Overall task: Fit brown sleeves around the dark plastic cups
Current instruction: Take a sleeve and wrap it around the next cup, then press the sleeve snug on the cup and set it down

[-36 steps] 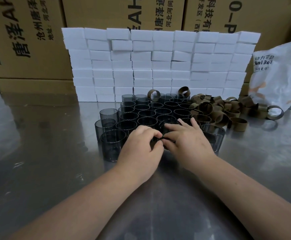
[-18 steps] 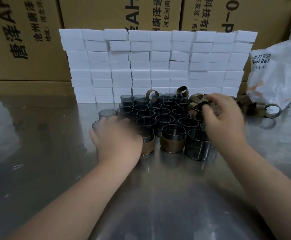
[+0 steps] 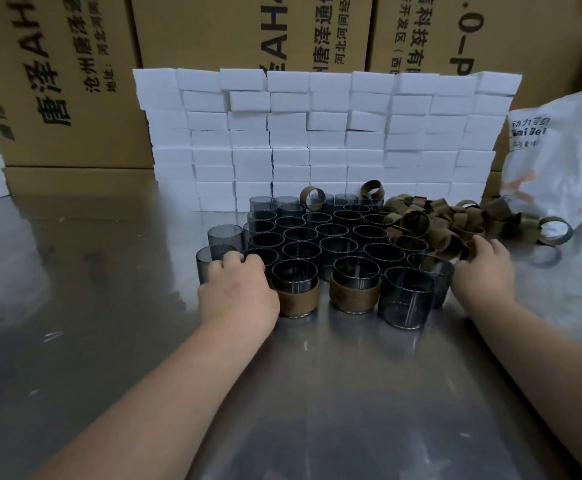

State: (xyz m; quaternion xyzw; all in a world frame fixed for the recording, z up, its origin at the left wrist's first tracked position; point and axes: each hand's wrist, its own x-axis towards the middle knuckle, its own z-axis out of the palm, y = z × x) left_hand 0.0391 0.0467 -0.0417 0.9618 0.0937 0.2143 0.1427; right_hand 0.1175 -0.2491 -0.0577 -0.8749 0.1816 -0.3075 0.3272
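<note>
Brown sleeves (image 3: 438, 225) lay heaped to the right of the dark cups (image 3: 338, 233), and two sleeved cups (image 3: 296, 299) stood in the front row on the steel table (image 3: 317, 393). Your left hand (image 3: 237, 294) curled over the rim of a bare cup (image 3: 266, 254), grasping it. Your right hand (image 3: 483, 271) reached into the heap's near edge, though I couldn't tell whether it had pinched anything. You needed to take one ring only, keep it round, hold the cup level and slide the ring on squarely, so it wouldn't buckle.
</note>
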